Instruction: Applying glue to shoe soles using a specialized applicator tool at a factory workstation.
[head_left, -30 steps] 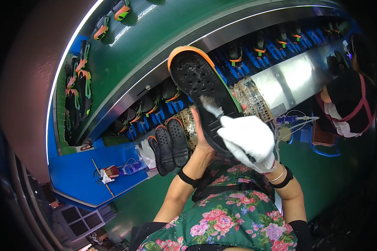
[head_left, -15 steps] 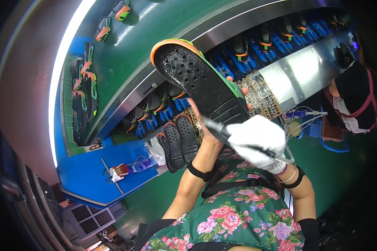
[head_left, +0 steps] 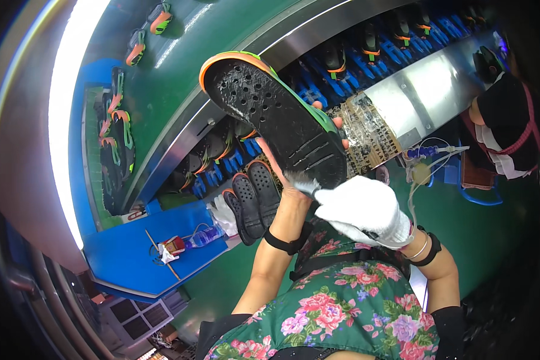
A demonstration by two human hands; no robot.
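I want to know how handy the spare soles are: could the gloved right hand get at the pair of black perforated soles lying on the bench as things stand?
Probably yes. The pair of black soles lies just left of the white-gloved right hand, with only the bare left forearm between.

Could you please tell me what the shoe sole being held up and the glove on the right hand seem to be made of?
The shoe sole looks like moulded rubber or foam: matt black face with punched holes and grooves, orange and green rim, wet shine in spots. The glove on the right hand looks like white knitted cotton, soft and creased; the weave is too small to confirm.
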